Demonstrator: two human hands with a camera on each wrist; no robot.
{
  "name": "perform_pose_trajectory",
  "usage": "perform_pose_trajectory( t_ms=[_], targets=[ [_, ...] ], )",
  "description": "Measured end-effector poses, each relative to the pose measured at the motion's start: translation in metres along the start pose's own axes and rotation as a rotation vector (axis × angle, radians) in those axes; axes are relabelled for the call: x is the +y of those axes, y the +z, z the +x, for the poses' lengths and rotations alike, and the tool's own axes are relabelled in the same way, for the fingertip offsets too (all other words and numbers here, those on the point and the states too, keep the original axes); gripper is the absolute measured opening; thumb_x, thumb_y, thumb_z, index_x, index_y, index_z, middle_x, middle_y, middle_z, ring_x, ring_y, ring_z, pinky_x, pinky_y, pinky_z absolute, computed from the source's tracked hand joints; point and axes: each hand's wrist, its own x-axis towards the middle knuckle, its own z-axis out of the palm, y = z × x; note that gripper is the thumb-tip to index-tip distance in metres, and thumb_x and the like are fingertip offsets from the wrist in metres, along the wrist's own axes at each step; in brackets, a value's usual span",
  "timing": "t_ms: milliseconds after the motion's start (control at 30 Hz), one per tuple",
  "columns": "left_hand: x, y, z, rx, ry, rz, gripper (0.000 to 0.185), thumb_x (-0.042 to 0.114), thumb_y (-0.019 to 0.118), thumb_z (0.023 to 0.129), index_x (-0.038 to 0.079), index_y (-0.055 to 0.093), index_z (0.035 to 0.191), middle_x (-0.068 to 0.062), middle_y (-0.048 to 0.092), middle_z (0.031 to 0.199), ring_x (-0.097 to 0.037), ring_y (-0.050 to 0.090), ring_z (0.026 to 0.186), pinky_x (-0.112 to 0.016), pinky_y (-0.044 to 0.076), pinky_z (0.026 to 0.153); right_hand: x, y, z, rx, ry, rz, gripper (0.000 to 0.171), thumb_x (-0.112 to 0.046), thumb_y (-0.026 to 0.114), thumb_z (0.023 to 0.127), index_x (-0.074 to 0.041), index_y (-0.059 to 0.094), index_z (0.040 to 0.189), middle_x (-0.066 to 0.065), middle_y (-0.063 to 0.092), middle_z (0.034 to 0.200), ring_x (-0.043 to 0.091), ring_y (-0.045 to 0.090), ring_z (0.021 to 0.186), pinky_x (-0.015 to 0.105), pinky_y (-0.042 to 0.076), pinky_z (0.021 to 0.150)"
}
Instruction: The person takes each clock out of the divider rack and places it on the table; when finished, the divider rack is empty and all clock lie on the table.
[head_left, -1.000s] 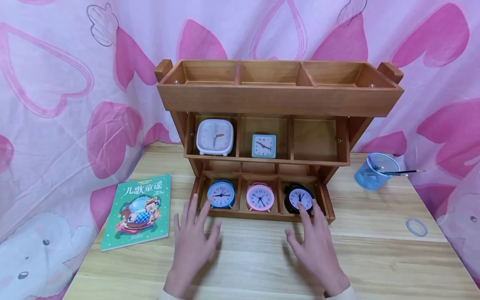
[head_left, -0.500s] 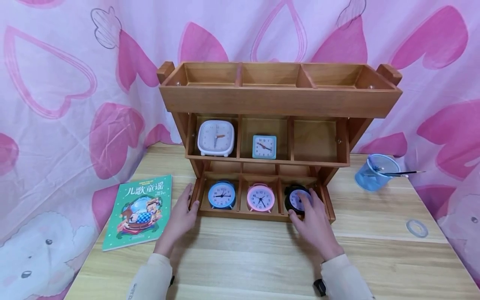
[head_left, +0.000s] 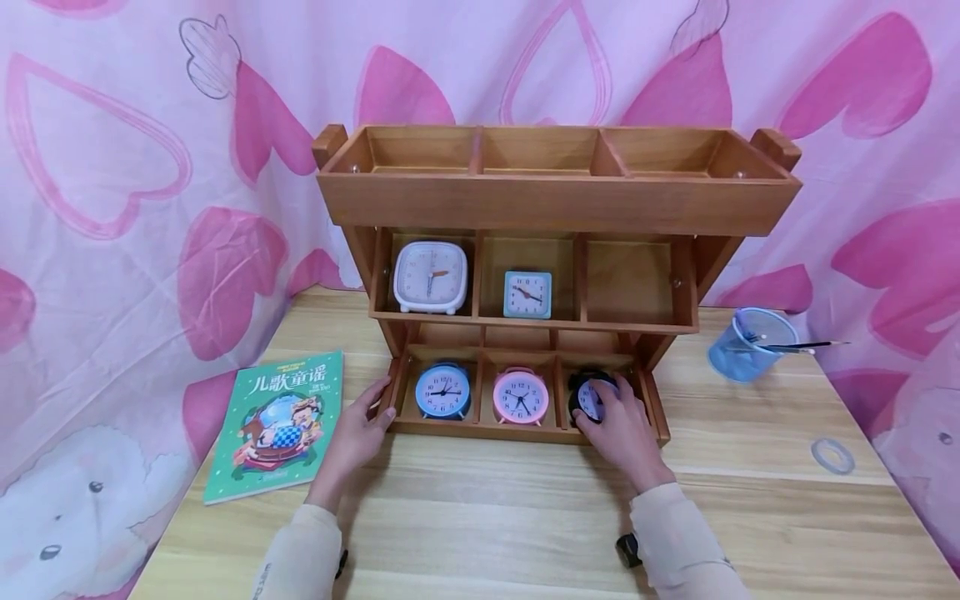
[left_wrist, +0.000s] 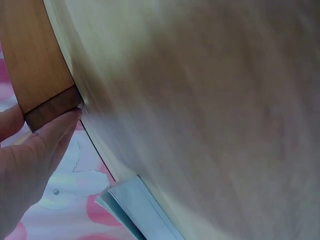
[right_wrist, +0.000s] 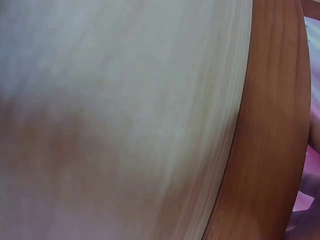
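A three-tier wooden rack [head_left: 555, 200] stands on the table. Its bottom row holds a blue clock [head_left: 442, 390], a pink clock [head_left: 521, 397] and a black clock [head_left: 585, 400]. My right hand [head_left: 609, 402] reaches into the bottom right compartment, its fingers curled over the black clock and covering most of its face. At the bottom tier's left end, my left hand [head_left: 369, 407] grips the corner of the rack. In the left wrist view a fingertip [left_wrist: 55, 127] presses the dark end of the rack's wood [left_wrist: 35, 60]. The right wrist view is blurred and shows only the rack's wood [right_wrist: 270, 125].
A white square clock [head_left: 430, 275] and a small teal clock [head_left: 527, 293] sit in the middle tier. A green picture book [head_left: 281, 421] lies left of the rack. A blue mesh cup [head_left: 750, 343] with a brush and a tape ring [head_left: 832, 455] are at the right.
My right hand moved forward from the table into the bottom right compartment and curled over the black clock. My left hand slid left to grip the rack's left end.
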Motion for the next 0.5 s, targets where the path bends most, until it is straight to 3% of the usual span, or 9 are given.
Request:
perform_pose_trajectory(
  t_ms=[267, 500],
  targets=[
    [-0.0008, 0.0033, -0.0018, 0.038, 0.010, 0.041, 0.054, 0.011, 0.050, 0.100, 0.018, 0.034, 0.151, -0.016, 0.035, 0.153, -0.039, 0.038, 0.136, -0.050, 0.039, 0.105, 0.0009, 0.0011, -0.0001, 0.087, -0.053, 0.045, 0.053, -0.029, 0.071, 0.085, -0.002, 0.058, 0.129, 0.034, 0.035, 0.143, 0.055, 0.042, 0.121, 0.066, 0.041, 0.095],
    [-0.0006, 0.0054, -0.0019, 0.051, 0.018, 0.075, 0.053, 0.012, 0.049, 0.101, 0.019, 0.034, 0.151, -0.019, 0.037, 0.152, -0.040, 0.041, 0.134, -0.051, 0.041, 0.104, -0.0077, -0.0062, -0.0066, 0.249, -0.132, 0.072, 0.047, -0.026, 0.075, 0.083, -0.002, 0.064, 0.122, 0.034, 0.041, 0.139, 0.053, 0.045, 0.118, 0.067, 0.043, 0.092]
  ],
)
